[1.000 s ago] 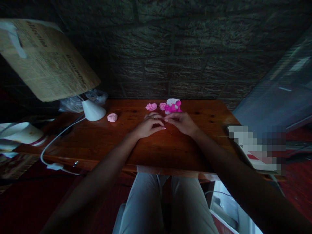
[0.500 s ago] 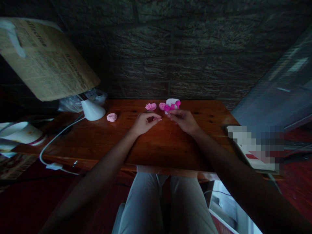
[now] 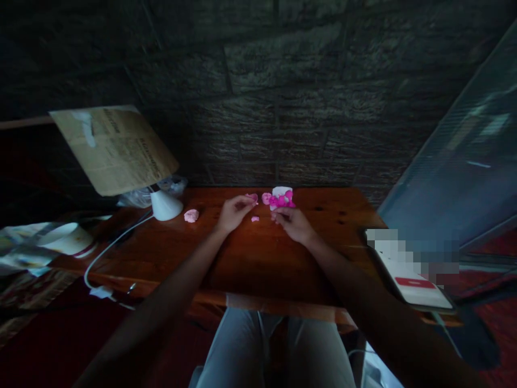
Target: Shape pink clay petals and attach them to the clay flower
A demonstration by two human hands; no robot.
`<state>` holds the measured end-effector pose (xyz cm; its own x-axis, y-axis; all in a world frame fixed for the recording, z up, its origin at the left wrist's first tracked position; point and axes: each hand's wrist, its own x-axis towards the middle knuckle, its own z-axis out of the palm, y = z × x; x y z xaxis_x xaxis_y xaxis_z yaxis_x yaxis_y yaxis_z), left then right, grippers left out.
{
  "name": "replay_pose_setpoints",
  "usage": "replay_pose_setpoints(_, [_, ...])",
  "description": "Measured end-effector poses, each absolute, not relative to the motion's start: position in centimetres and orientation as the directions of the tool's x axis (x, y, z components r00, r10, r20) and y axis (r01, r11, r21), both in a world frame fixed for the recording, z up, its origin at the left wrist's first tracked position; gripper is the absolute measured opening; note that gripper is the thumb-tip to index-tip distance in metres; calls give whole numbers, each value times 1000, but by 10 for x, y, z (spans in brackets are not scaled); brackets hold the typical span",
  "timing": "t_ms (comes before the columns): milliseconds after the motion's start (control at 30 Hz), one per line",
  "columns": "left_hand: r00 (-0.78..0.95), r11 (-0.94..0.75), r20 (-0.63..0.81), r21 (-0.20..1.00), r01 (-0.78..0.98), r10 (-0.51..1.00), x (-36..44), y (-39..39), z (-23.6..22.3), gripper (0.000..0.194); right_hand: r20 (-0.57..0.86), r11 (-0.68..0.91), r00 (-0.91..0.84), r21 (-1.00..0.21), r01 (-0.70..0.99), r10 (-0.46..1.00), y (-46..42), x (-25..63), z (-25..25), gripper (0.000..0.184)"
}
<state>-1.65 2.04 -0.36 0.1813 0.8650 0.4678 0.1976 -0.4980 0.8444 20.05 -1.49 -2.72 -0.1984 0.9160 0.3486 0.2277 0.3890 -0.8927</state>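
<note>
My left hand (image 3: pixel 235 213) hovers over the table with thumb and forefinger pinched together; what lies in the pinch, if anything, is too small to make out. Just behind its fingertips shows part of a pink ruffled flower (image 3: pixel 252 197). On the wood between my hands lies a small pink piece (image 3: pixel 254 219). My right hand (image 3: pixel 294 223) is closed, its fingers bent against the thumb, and I cannot see what is in them. Close beyond it are several magenta pieces (image 3: pixel 283 201) by a white sheet (image 3: pixel 278 191), beside a round pink flower (image 3: pixel 266 199).
A crumpled pale pink lump (image 3: pixel 191 215) rests near the white base of a lamp (image 3: pixel 166 206). Left of the lamp a paper cup (image 3: pixel 68 240) lies tilted. A tablet-like device (image 3: pixel 420 293) lies at the right edge. The stone wall (image 3: pixel 258 124) bounds the table's back.
The view has tilted up. The small pink piece now shows on the table between my hands. My right hand has drawn nearer to me, away from the magenta pieces.
</note>
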Motion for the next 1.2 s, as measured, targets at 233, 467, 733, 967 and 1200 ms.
replay_pose_setpoints(233, [58,-449,451,892,-47,891,27,61,61,37,303,320,-125,-936,146,945,-12,206,-29,19])
replay_pose_setpoints(467, [118,-134,212,874,-467,970,33,59,46,37,173,169,-120,-985,-44,978,-12,206,-31,28])
replay_pose_setpoints(733, [365,68,78,927,-370,928,-26,38,29,33,173,172,-83,-985,-19,981,-7,209,-28,21])
replay_pose_setpoints(967, [307,31,111,906,-422,945,-44,38,34,31,206,207,-18,-974,97,978,-8,215,-26,21])
replay_pose_setpoints(1200, [239,-4,132,883,-469,962,-47,44,36,20,151,149,-6,-971,186,989,-12,222,-16,19])
